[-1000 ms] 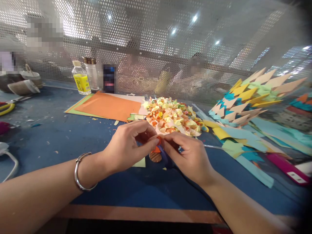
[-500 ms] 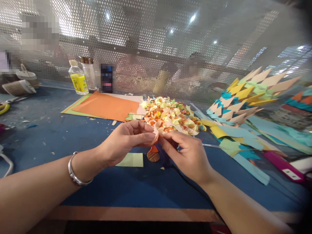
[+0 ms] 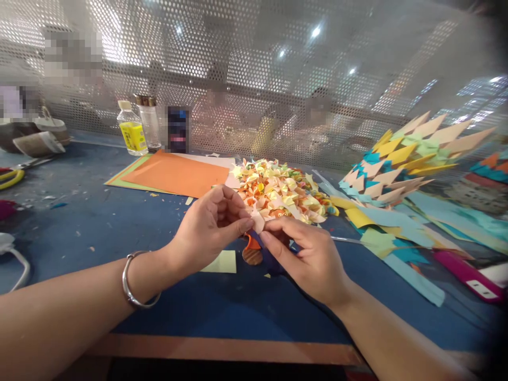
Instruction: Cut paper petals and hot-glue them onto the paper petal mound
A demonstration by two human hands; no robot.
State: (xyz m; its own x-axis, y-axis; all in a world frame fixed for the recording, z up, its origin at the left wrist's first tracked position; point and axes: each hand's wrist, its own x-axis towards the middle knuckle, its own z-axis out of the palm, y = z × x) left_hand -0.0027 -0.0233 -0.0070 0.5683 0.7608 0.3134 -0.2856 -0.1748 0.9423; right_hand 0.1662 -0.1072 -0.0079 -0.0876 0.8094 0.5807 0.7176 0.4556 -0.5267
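Observation:
My left hand (image 3: 208, 228) and my right hand (image 3: 307, 253) meet over the blue table (image 3: 119, 227), both pinching a small pale peach piece of folded paper (image 3: 257, 221) between thumbs and fingertips. A silver bangle (image 3: 133, 280) sits on my left wrist. Just below the hands lie an orange scrap and a round wooden-looking piece (image 3: 253, 255) beside a dark blue object, and a pale yellow paper square (image 3: 221, 262). Right behind the hands is a heap of small folded paper pieces (image 3: 280, 190) in yellow, orange and peach.
Orange and green paper sheets (image 3: 174, 173) lie at the back left, with a yellow-labelled bottle (image 3: 132, 129) and a glass jar (image 3: 150, 123) behind them. Stacks of pointed coloured paper strips (image 3: 400, 169) fill the right. A pink object (image 3: 464, 270) lies far right. A perforated metal screen (image 3: 254, 74) backs the table.
The small orange piece that was between my fingers a second ago is replaced by a pale peach piece. My hands rose slightly, and the yellow square beneath them came into view.

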